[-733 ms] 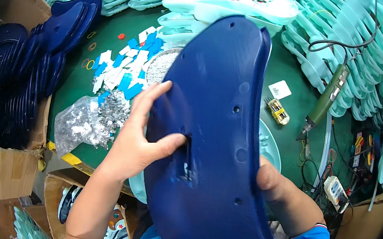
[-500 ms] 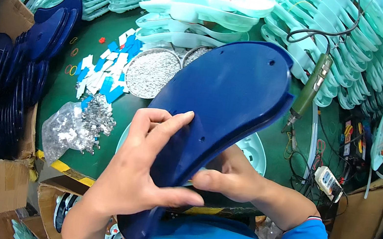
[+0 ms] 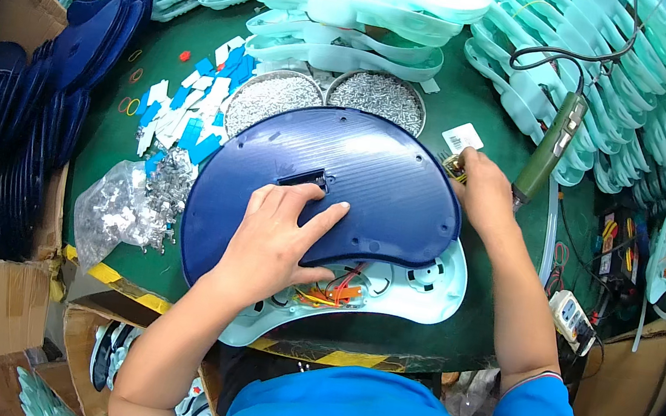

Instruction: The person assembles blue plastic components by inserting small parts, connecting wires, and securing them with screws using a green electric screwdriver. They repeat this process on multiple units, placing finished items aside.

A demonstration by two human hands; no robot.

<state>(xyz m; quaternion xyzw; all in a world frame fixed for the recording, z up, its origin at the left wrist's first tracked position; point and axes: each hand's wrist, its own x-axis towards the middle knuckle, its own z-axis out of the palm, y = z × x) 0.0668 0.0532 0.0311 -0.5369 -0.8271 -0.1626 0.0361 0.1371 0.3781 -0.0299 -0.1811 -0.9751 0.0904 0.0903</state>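
Note:
A curved dark blue plastic panel (image 3: 381, 176) lies over a pale mint plastic shell (image 3: 446, 289), offset from it. Along the shell's near side, an orange part with coloured wires (image 3: 337, 293) shows; the rest is covered. My left hand (image 3: 272, 238) rests on the panel with fingers spread, its fingertips beside a rectangular slot (image 3: 303, 178). Beyond the panel's right edge, my right hand (image 3: 482, 187) has its fingers drawn together at some small yellowish, coil-like pieces (image 3: 453, 166). What sits between those fingertips is too small to tell.
Two round trays of small metal pieces, one silvery-white (image 3: 271, 104) and one grey (image 3: 379, 99), stand behind the panel. A green electric screwdriver (image 3: 553, 146) hangs at right. Blue panels (image 3: 27, 119) fill a carton at left. Mint shells (image 3: 371, 7) are stacked behind.
The blue panel, held tilted up in both hands before, now lies down over the mint shell. My right hand has left it and moved right and away to the small coil-like pieces.

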